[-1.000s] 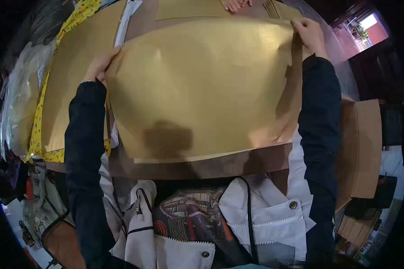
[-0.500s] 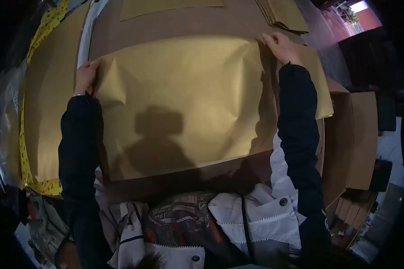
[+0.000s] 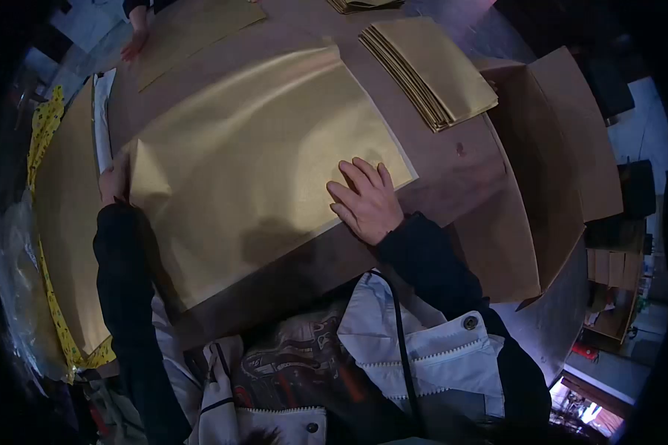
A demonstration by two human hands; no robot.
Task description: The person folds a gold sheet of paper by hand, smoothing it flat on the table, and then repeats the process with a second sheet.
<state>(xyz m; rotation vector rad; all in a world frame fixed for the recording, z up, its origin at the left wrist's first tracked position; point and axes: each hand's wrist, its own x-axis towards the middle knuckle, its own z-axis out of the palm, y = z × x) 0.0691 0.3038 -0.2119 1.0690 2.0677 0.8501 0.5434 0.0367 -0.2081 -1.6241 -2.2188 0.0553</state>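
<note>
A large gold sheet lies across the brown work surface, its left end slightly raised and creased. At that left end, my left hand grips the sheet's edge, its fingers partly hidden. My right hand rests palm down on the sheet near its lower right corner, fingers spread. Beyond the sheet's right edge lies a stack of folded gold sheets.
An open cardboard box stands on the right. Yellow patterned material and clear plastic border the left side. Another person's hand is at the top left beside another gold sheet. A second folded stack sits at the top.
My right hand has left the far right edge and come down flat onto the sheet. The view has turned, showing more of the box and the other person's hand.
</note>
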